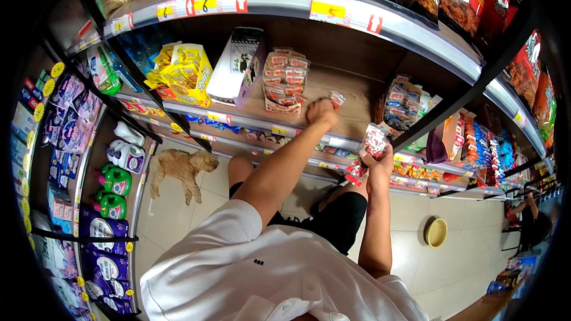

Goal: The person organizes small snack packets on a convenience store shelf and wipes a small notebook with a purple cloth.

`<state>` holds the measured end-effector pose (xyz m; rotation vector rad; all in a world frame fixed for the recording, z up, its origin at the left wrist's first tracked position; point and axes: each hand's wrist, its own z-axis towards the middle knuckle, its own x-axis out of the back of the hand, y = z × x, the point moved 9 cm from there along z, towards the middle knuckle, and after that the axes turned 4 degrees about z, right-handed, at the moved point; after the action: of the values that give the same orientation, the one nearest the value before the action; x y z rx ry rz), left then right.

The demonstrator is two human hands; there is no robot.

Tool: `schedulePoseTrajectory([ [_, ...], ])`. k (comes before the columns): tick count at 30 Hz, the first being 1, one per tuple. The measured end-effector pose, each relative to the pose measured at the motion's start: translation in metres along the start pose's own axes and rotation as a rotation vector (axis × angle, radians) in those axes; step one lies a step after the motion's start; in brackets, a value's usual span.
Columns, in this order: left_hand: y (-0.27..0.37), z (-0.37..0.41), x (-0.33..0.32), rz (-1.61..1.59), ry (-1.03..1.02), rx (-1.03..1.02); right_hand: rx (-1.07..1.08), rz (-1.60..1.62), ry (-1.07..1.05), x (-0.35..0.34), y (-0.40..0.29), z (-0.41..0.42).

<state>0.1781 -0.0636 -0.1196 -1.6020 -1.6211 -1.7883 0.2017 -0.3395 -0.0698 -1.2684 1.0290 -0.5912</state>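
Observation:
My left hand is on the wooden shelf, its fingers curled, right of a display box of small red-and-white packets. A small clear-and-red packet touches or lies beside its fingers; whether they grip it is hidden. My right hand, in front of the shelf edge, grips a clear plastic package with red-and-white contents; a red part hangs below the fingers. Left of the display box stand an open white-and-purple carton and a yellow box of snack packets.
A black shelf upright slants right of my right hand, near more small packets. The upper shelf edge crosses above. A curly-haired tan dog lies on the floor; a yellow bowl stands at right. A person is at far right.

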Motion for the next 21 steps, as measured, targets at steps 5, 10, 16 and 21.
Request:
schedulePoseTrajectory([
  [5,0.042,-0.064,0.013,-0.176,0.029,-0.436,0.05,0.052,0.042,-0.007,-0.001,0.006],
  [10,0.015,-0.155,-0.008,-1.327,-0.455,-0.366,0.038,0.108,-0.057,-0.028,-0.011,-0.002],
  [16,-0.033,-0.183,0.008,-1.342,-0.275,-0.328,-0.028,-0.207,-0.301,-0.091,0.02,-0.022],
  [21,-0.085,-0.204,0.055,-1.572,-0.371,-0.252,0.105,-0.166,-0.274,-0.133,-0.024,-0.012],
])
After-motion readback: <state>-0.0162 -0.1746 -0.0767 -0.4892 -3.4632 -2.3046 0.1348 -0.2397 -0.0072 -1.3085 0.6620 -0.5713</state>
